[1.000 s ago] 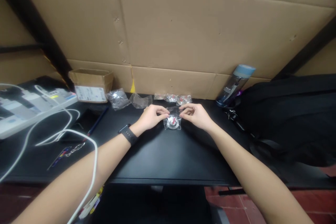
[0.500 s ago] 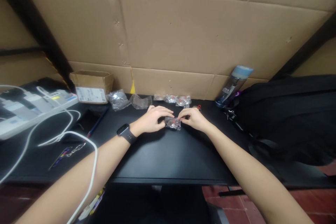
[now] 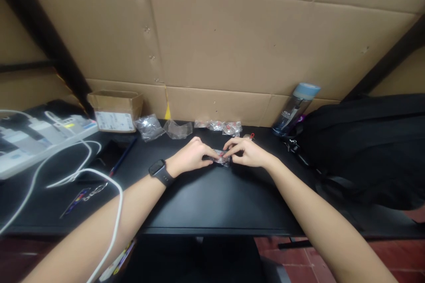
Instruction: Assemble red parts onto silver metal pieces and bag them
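Small clear plastic packet (image 3: 225, 162) w/ a red bit inside: on the counter (image 3: 212, 203), approx. mid, between the two hands. L hand (image 3: 191, 157): index fingertip on top of the packet, thumb by its near L edge; grip looks fairly narrow, can't tell if it's actually pinching. R hand (image 3: 250, 154): fingers bent, index tip at the packet's R side close to the L index tip, thumb apart below; narrow gap in the grip, can't tell if any plastic is held. Black smartwatch (image 3: 161, 171) on L wrist.

Behind the hands, 3 more wrapped packets (image 3: 231, 128) in a row along the cardboard wall (image 3: 232, 44). A red-tipped item (image 3: 249, 136) lies just beyond the R hand, partly hidden by it. To the L of the row: flat clear plastic bag (image 3: 179, 129), then a crumpled clear bag (image 3: 149, 127) next to an open cardboard box (image 3: 114, 120) w/ white label.

Far L: white power strip (image 3: 13, 161) w/ plugs, white cable (image 3: 118, 212) passing over the L forearm; blue pen (image 3: 123, 158) & keychain (image 3: 78, 199) nearby on the counter. R side: tilted "AQUA" bottle (image 3: 292, 108) w/ lt. blue cap, beside a big blk bag (image 3: 361, 150). Red floor tiles (image 3: 285, 255) below, R.
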`<action>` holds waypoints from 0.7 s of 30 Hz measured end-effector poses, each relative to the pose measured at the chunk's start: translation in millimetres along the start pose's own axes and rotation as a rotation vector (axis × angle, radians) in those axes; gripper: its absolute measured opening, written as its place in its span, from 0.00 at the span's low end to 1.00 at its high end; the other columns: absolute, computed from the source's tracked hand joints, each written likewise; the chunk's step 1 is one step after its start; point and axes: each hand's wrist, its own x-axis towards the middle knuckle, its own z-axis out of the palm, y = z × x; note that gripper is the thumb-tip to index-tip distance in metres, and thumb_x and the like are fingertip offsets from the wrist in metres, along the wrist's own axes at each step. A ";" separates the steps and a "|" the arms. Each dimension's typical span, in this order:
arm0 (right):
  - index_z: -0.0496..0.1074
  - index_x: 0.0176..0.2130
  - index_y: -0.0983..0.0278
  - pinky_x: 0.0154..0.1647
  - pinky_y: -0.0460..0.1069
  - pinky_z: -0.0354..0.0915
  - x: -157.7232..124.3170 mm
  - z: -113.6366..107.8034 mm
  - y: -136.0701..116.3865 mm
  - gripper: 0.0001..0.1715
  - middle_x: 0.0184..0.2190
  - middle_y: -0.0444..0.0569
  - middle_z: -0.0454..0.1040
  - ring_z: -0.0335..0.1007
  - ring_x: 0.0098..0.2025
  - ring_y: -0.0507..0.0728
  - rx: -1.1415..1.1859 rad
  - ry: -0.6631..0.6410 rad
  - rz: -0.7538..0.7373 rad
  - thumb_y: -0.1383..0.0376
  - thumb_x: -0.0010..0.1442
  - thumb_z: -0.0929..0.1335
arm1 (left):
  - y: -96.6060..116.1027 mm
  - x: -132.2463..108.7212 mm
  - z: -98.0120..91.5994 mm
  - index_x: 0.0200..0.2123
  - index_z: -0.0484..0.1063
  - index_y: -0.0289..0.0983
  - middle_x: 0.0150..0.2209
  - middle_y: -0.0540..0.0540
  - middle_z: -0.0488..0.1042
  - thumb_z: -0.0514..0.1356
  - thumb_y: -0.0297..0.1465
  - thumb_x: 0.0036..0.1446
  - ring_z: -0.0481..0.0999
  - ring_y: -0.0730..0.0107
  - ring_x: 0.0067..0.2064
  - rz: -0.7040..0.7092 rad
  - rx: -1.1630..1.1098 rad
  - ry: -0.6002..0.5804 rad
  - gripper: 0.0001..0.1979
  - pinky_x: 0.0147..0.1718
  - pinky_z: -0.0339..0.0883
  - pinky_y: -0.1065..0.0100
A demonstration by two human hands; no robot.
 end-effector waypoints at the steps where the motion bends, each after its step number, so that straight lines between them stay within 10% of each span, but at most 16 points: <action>1: 0.84 0.44 0.56 0.52 0.52 0.70 -0.1 -0.5 -1.2 0.22 0.46 0.48 0.79 0.76 0.44 0.56 -0.002 -0.020 -0.014 0.75 0.55 0.70 | -0.5 0.0 0.5 0.47 0.82 0.53 0.44 0.51 0.85 0.65 0.31 0.60 0.83 0.64 0.46 0.002 -0.003 0.007 0.14 0.49 0.62 0.64; 11: 0.83 0.43 0.59 0.43 0.52 0.68 3.5 5.6 -30.9 0.14 0.37 0.50 0.81 0.76 0.40 0.60 -0.288 -0.066 0.048 0.57 0.56 0.77 | 0.1 1.7 5.0 0.45 0.83 0.50 0.40 0.47 0.85 0.64 0.30 0.61 0.84 0.62 0.41 0.003 0.017 0.008 0.12 0.47 0.68 0.64; 21: 0.82 0.37 0.63 0.38 0.52 0.61 10.0 18.0 -34.3 0.09 0.31 0.51 0.81 0.74 0.36 0.59 -0.567 0.028 0.095 0.72 0.60 0.70 | 8.6 3.3 3.6 0.51 0.80 0.46 0.46 0.48 0.84 0.54 0.22 0.64 0.83 0.62 0.44 -0.017 0.134 0.086 0.20 0.48 0.71 0.62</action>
